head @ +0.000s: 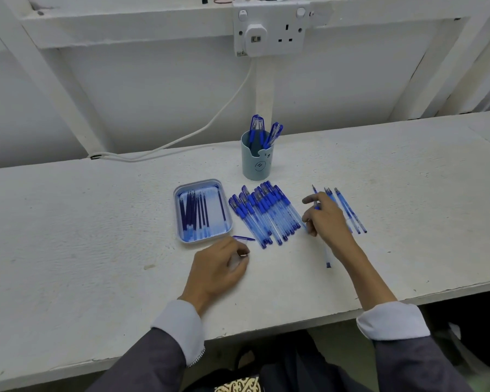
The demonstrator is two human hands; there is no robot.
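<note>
Gripping a pen (328, 261) in the curled right hand (326, 219), mid-bench, between a row of capped pens (266, 213) and a few uncapped pens (351, 213). Pinching a small clear piece (238, 257) in the left hand (221, 264), nearer the front edge, just beside a tray (176, 213) of refills and a loose cap (244, 238)

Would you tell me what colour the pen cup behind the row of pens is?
The pen cup is pale blue; head view.
</note>
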